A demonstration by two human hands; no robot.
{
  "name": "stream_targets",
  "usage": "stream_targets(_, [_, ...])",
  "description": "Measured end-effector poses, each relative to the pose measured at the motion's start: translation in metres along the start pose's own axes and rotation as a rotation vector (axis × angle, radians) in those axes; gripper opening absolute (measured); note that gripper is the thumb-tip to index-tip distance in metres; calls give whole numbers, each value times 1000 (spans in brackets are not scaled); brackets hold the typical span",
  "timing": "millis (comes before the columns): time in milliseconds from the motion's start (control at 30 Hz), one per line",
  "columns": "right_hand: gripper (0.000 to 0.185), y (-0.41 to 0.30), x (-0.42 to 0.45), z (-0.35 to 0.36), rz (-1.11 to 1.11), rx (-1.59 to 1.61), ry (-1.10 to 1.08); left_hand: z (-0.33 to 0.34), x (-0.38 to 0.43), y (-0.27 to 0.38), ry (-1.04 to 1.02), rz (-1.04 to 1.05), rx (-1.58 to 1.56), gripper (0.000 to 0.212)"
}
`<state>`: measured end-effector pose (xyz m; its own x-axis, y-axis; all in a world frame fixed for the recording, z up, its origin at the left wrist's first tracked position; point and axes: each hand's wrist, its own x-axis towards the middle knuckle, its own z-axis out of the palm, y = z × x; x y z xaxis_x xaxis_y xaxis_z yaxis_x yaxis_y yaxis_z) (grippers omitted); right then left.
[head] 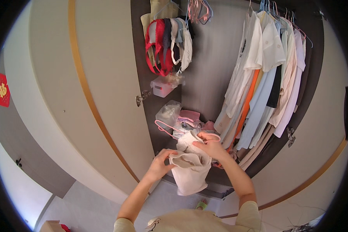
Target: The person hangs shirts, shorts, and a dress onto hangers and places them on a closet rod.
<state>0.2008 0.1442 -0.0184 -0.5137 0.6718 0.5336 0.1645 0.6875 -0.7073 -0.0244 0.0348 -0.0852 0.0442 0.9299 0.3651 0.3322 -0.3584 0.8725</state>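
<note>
A white garment (191,178) with an elastic waistband hangs between my two hands in front of the wardrobe. My left hand (161,163) pinches the waistband at its left side. My right hand (210,145) grips the upper part of the garment together with a pink hanger (164,124). One end of the hanger reaches out to the left above the cloth, and its other end curves over my right fingers. How the cloth and hanger meet is partly hidden by the folds.
Shirts (268,49) hang on the wardrobe's right side, bras (159,49) on the left. Spare pink hangers (195,11) hang at the top. Below are a plastic bin (162,87), a clear bag (168,113) and folded clothes (189,115). Open doors (107,58) flank the wardrobe.
</note>
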Motion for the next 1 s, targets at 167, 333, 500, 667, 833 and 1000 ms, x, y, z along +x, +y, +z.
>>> stream_targets(167, [20, 12, 22, -20, -95, -252, 112, 3, -2, 54, 19, 307, 228, 27])
stream_targets(333, [22, 5, 20, -7, -71, -34, -167, 0, 37, 33, 45, 265, 64, 28])
stream_targets(500, [18, -2, 11, -9, 113, 246, -341, 3, 35, 29, -123, 171, -93, 23])
stream_targets(667, [17, 6, 3, -4, 151, 213, -317, 14, 30, 17, -132, 94, -223, 19])
stream_targets(833, [18, 3, -2, -23, 201, 37, -104, 4, 19, 11, 115, 118, -204, 24])
stream_targets(1000, [34, -23, 1, -31, 36, 9, -244, -11, 22, 21, 171, 94, -112, 24])
